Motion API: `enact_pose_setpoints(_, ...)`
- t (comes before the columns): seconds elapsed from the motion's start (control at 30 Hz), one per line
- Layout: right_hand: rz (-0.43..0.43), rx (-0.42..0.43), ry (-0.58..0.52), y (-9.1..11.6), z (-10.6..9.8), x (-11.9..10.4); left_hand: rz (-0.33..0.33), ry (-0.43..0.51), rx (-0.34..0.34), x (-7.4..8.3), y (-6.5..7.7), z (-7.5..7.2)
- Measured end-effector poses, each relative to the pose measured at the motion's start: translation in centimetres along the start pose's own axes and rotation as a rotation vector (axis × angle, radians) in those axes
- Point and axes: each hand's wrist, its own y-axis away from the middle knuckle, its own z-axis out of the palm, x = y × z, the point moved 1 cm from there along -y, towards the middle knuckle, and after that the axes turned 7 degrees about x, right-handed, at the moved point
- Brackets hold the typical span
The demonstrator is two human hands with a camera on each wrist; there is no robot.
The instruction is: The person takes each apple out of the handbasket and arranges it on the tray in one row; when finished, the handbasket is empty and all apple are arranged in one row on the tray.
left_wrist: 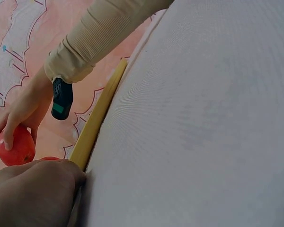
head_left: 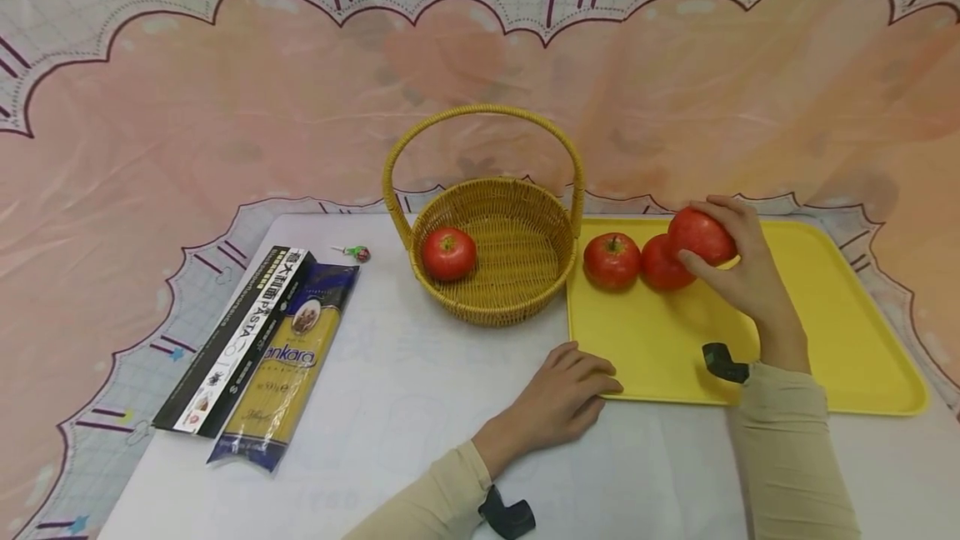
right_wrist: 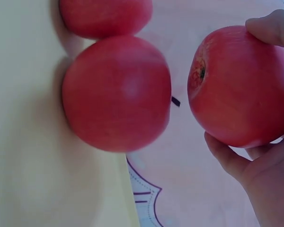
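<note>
My right hand (head_left: 738, 261) grips a red apple (head_left: 701, 237) between thumb and fingers, above the far part of the yellow tray (head_left: 637, 357). In the right wrist view this held apple (right_wrist: 241, 87) shows its stem-less dimpled end. Just beneath it a second apple (head_left: 666, 265) rests on the tray, partly covered, and a third apple (head_left: 612, 261) sits to its left, stem up. My left hand (head_left: 558, 398) rests at the tray's near left corner, its fingers relaxed and their tips over the rim. A wicker basket (head_left: 491, 317) with a tall handle has one apple (head_left: 449, 254) inside, at its left.
On the white table (head_left: 405, 407) left of the basket lie a black pasta box (head_left: 232, 340) and a yellow-blue spaghetti packet (head_left: 288, 373), overlapping. A small lollipop (head_left: 362, 253) lies behind them. A patterned cloth (head_left: 300, 107) rises behind the table.
</note>
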Motion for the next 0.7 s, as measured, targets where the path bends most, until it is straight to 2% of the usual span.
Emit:
enact_pose_setpoints(0.13,0.007,0.005,0.021,0.0,-0.2,2.1,-0.004,-0.001,-0.003,0.0,0.0,0.0)
enact_pose_setpoints(0.7,0.092,-0.04,0.052,-0.1,-1.3,3.4,-0.009,-0.02,-0.006,0.0,0.0,0.1)
